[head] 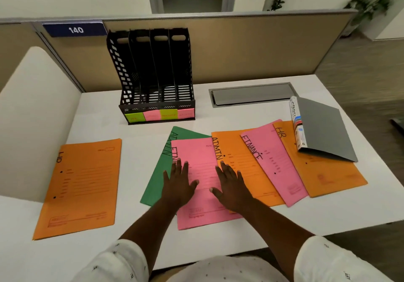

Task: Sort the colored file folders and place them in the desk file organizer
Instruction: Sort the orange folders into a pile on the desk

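Left hand [178,183], right hand [232,186] press pink folder [200,156] on white desk [236,118].

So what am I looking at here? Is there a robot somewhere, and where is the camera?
There is no robot here: these are a person's two bare hands. One wide-angle camera on the person's head looks forward and down, so the arms enter from the bottom edge. On the white desk lie six folders: a lone orange folder at the left, then an overlapping fan of a green folder, a near pink folder, an ADMIN orange folder, a FINANCE pink folder and a far-right orange folder. A grey binder rests on that last one. Behind stands a black file organizer with four slots and coloured sticky labels. The left hand and right hand lie flat on the near pink folder, gripping nothing.
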A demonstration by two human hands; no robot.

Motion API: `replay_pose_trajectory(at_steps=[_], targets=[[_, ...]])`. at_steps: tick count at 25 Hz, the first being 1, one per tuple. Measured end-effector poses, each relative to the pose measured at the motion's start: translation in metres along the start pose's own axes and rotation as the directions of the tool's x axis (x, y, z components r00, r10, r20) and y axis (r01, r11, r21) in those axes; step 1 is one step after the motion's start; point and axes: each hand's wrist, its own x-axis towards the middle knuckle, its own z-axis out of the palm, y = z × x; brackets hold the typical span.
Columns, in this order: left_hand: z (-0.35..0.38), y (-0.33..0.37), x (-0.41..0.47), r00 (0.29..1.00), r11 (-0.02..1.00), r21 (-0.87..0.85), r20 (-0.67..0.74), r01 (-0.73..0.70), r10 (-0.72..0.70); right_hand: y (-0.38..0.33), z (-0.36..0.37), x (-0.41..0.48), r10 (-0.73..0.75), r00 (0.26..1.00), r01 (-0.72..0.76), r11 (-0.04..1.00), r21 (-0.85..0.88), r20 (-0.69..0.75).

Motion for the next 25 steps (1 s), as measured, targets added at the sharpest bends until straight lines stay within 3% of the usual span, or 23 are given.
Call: replay_pose_trajectory(at_steps=[12, 16, 25], targets=[[0.036, 0.106, 0.028, 0.998, 0.999, 0.033, 0.057, -0.028, 0.026, 0.130, -0.021, -0.010, 0.073, 0.997, -0.074, 0.997, 0.015, 0.007], [0.040, 0.127, 0.044, 0.995, 0.997, 0.048, 0.079, -0.066, 0.062, 0.152, -0.029, -0.006, 0.153, 0.987, -0.150, 0.987, 0.058, -0.053], [0.059, 0.204, 0.080, 0.965, 0.979, 0.021, 0.173, -0.202, 0.196, 0.216, -0.043, -0.029, 0.345, 0.938, -0.337, 0.932, 0.132, -0.042]])
